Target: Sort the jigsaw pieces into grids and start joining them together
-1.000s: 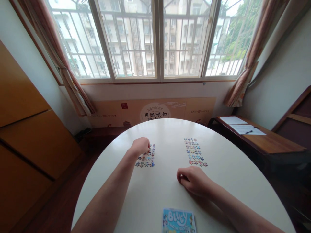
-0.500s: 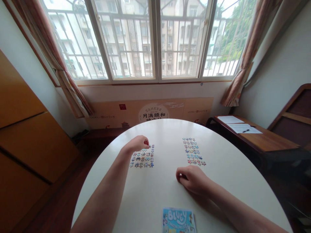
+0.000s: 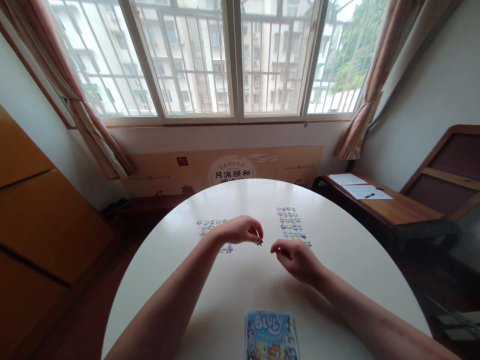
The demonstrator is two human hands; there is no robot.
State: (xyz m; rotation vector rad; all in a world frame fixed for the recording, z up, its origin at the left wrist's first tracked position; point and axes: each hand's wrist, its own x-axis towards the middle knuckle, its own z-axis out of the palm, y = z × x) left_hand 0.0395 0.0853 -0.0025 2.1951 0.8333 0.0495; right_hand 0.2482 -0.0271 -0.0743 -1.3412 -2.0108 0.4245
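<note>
A small jigsaw puzzle piece point(image 3: 260, 242) is pinched between the fingertips of my left hand point(image 3: 242, 230), held over the middle of the table. My right hand point(image 3: 298, 257) is closer to me and to the right, its fingers curled together with no piece showing in them. Behind my left wrist lie rows of puzzle pieces point(image 3: 212, 222), partly covered by that hand and forearm. Another block of pieces point(image 3: 288, 220) is laid out in rows just beyond my right hand, which hides its nearest edge.
The round white table point(image 3: 221, 310) carries a blue "Bluey" box or booklet point(image 3: 270, 332) at its near edge. Off to the right, a wooden side table point(image 3: 408, 212) holds papers point(image 3: 365, 192) and a pen. A barred window point(image 3: 236, 65) faces me.
My left hand has moved right, away from the left rows, carrying a puzzle piece toward my right hand. My right hand has shifted slightly forward. The view has tilted and shifted a little.
</note>
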